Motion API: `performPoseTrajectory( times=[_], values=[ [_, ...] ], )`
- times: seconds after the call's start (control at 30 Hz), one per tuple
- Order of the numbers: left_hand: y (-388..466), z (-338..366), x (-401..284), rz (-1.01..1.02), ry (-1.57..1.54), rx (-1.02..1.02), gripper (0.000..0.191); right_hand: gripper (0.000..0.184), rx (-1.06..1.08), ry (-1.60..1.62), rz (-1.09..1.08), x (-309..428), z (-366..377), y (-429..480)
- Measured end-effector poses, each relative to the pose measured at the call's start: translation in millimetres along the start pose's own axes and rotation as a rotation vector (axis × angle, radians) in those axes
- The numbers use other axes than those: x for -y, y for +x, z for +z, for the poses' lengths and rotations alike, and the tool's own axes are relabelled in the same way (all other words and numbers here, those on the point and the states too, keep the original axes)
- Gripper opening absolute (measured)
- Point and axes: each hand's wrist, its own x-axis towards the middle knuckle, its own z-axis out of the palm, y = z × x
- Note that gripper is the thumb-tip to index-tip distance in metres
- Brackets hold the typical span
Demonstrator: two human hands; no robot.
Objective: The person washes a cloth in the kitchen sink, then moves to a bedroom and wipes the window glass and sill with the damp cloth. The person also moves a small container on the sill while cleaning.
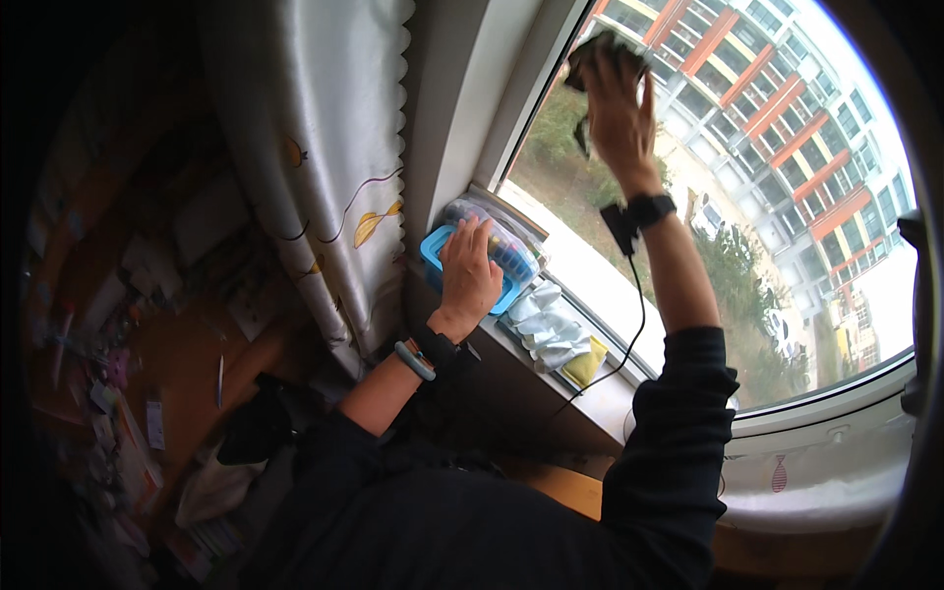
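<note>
Against the window pane (546, 140), my right hand (623, 122) presses a dark cloth (601, 59), its fingers spread over it. The cloth looks blurred, and a dark loop hangs below it. A black watch-like band with a small black device and cable is on that wrist. Lower down, my left hand (472, 276) rests on a plastic box with a light blue rim (507, 295) on the windowsill. Its clear part (509, 247) shows small coloured items inside. The palm and fingers hide part of the box.
Crumpled pale cloth or paper (546, 324) and a yellow packet or sponge (585, 361) lie on the sill (605, 413). A white patterned curtain (332, 147) hangs at the left. A cluttered wooden desk (181, 369) lies in shadow. The black cable (640, 317) dangles beside my right arm.
</note>
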Motion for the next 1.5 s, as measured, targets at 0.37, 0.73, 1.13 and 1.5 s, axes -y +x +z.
performPoseTrajectory(
  times=[0.37, 0.73, 1.13, 1.5],
  values=[
    [-3, 17, -3, 0.029, -0.052, 0.032, 0.057, 0.049, 0.336, 0.110, -0.174, 41, 3, -139],
    [23, 33, 7, 0.159, -0.078, 0.015, 0.047, 0.052, 0.600, 0.020, -0.330, 31, -47, -253],
    [54, 68, 28, 0.221, 0.058, 0.158, 0.044, 0.048, 0.410, 0.152, -0.228, 52, -10, -205],
    [43, 65, 31, 0.283, 0.029, 0.081, 0.029, 0.044, 0.417, 0.214, -0.368, 87, 33, -132]
  ],
)
